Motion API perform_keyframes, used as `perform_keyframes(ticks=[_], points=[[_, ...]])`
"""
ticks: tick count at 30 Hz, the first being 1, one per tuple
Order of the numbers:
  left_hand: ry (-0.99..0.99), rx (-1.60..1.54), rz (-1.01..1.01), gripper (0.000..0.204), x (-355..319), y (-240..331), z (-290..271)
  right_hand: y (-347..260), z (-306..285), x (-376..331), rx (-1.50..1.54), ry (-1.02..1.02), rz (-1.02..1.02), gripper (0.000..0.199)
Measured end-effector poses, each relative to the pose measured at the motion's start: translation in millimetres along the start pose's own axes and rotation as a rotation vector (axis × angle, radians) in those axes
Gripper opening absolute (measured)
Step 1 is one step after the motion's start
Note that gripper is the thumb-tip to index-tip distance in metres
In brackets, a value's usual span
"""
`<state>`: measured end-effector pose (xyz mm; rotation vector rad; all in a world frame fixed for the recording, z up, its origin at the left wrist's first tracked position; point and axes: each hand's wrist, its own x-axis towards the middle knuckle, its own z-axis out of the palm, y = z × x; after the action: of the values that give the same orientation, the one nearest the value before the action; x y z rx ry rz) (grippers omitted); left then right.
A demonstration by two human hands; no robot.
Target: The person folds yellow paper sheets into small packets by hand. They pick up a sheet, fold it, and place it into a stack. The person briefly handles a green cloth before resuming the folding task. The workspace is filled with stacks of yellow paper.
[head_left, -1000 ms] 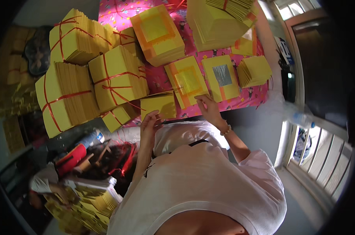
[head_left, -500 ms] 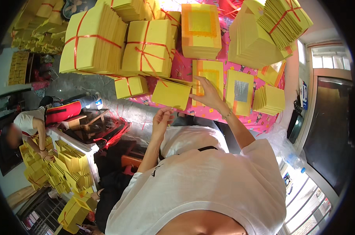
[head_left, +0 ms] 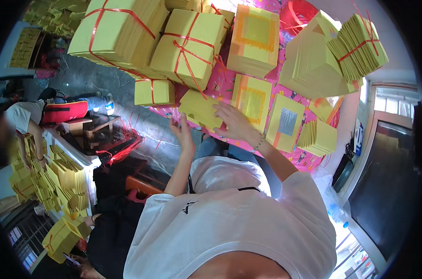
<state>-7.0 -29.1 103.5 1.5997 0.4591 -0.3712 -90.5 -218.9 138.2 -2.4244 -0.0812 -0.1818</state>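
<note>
The yellow paper piece appeared light, flexible, best held by its edges. Left hand was spread beside it; right hand overlapped its right side, grip indeterminate.

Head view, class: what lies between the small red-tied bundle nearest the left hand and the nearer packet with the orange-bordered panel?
A plain yellow packet, with the right hand over its right end; the head view shows this.
</note>
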Motion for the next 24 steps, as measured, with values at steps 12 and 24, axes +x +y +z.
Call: perform_keyframes(ticks=[12, 24], points=[[-0.205, 0.959, 0.979, 0.058, -8.1, -13.7, 23.0, 21.3, 41.2, -20.7, -0.017, -0.116, -0.07, 0.048], [-0.291, 1.109, 1.096, 0.054, 18.7, -41.4, 25.8, 58.5, -4.2, -84.6, -0.102, -0.007, 0.175, 0.041]])
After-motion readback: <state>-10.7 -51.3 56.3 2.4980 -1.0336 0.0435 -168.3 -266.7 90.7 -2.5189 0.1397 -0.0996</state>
